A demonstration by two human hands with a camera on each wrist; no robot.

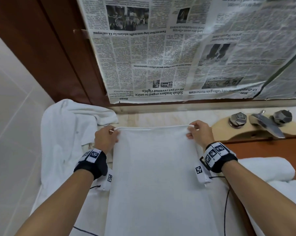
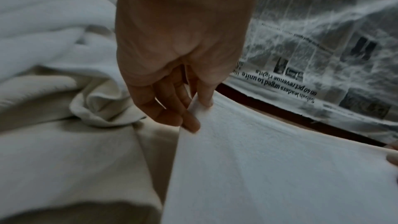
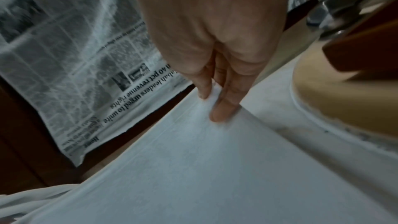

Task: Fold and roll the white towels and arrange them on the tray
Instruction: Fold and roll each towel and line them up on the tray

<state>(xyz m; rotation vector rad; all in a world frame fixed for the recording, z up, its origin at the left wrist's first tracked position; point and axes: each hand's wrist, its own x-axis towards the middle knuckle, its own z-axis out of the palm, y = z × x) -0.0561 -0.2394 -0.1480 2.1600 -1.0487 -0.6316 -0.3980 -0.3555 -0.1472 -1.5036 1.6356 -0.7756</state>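
Hanging flat, white towel point(image 1: 157, 176) (corners pinched), unwrinkled

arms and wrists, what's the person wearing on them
Both forearms are bare, no sleeves. The left wrist band and right wrist band are black, each with white blocks printed with black square codes. A thin black cable trails from the right one.

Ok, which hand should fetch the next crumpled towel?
Left, probably: the left hand pinches the flat white towel right beside the crumpled white towel pile; the right hand holds the opposite corner.
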